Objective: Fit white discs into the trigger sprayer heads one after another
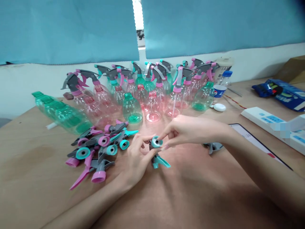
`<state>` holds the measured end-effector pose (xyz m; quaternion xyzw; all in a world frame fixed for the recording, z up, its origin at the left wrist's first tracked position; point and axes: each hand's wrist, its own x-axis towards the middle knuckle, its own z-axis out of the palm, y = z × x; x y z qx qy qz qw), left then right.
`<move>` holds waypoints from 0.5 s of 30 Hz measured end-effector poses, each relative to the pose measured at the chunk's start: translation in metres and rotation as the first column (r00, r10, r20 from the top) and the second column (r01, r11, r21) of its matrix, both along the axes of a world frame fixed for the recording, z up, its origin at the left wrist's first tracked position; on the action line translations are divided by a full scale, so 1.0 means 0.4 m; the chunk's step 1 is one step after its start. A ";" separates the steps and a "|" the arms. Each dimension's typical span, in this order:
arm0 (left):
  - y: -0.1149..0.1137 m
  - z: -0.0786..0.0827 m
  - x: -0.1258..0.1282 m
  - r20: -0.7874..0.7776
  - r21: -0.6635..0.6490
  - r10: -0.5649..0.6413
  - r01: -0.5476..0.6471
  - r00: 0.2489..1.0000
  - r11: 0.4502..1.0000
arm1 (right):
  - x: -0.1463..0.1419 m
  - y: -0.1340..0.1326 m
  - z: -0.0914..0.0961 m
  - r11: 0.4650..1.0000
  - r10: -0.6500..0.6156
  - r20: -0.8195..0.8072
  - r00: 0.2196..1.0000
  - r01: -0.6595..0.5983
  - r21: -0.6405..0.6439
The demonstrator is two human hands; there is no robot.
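My left hand (139, 154) is closed around a grey and teal trigger spray head (162, 161), whose round collar opening faces up toward me. Closed in a pinch, my right hand (182, 132) has its index finger and thumb at the rim of that teal collar. Anything small between those fingertips is hidden. Left of my left hand lies a pile of loose trigger spray heads (98, 167), some with pink collars and some with teal. Just beyond my hands stand an open clear pink bottle (153, 108) and an open green bottle (132, 109).
Several bottles with fitted spray heads (158, 76) stand along the back wall. Green bottles (64, 114) are grouped at the left. To the right are a phone (257, 143), a white power strip (274, 125), a blue packet (283, 93) and a paper cup (219, 91).
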<state>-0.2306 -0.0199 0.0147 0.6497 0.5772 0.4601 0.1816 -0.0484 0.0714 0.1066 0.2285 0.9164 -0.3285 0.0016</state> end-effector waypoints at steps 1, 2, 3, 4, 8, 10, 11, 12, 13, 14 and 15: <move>0.001 -0.002 0.000 0.026 -0.010 0.013 -0.013 1.000 1.000 | 0.000 -0.001 0.002 0.998 0.023 0.016 1.000 -0.022 -0.061; 0.002 -0.005 0.000 0.056 -0.023 0.023 -0.022 0.998 1.000 | 0.000 0.001 0.003 0.992 0.048 0.023 0.999 -0.045 -0.115; 0.003 -0.008 0.000 0.089 -0.038 0.028 -0.025 0.996 0.999 | -0.001 0.004 0.003 0.986 0.069 0.022 0.997 -0.064 -0.155; 0.004 -0.012 0.000 0.121 -0.056 0.029 -0.022 0.992 0.998 | -0.003 0.009 0.001 0.981 0.083 0.020 0.996 -0.078 -0.179; 0.007 -0.020 -0.003 0.199 -0.126 0.029 -0.004 0.980 0.992 | -0.009 0.033 -0.016 0.971 0.110 0.010 0.994 -0.105 -0.214; 0.006 -0.019 -0.003 0.208 -0.125 0.016 0.010 0.978 0.992 | -0.009 0.043 -0.025 0.970 0.117 -0.013 0.993 -0.117 -0.211; 0.005 -0.018 -0.003 0.208 -0.118 0.004 0.021 0.978 0.993 | -0.009 0.047 -0.030 0.972 0.116 -0.031 0.993 -0.120 -0.204; 0.005 -0.016 -0.002 0.205 -0.112 -0.009 0.033 0.979 0.993 | -0.009 0.051 -0.034 0.973 0.112 -0.050 0.992 -0.119 -0.196; 0.004 -0.013 -0.001 0.200 -0.109 -0.023 0.046 0.979 0.993 | -0.009 0.054 -0.039 0.975 0.105 -0.067 0.992 -0.116 -0.190; 0.004 -0.012 0.000 0.195 -0.109 -0.036 0.058 0.980 0.992 | -0.009 0.058 -0.044 0.976 0.098 -0.083 0.992 -0.112 -0.185; 0.003 -0.010 0.000 0.190 -0.113 -0.049 0.071 0.981 0.991 | -0.010 0.062 -0.050 0.979 0.089 -0.097 0.991 -0.105 -0.177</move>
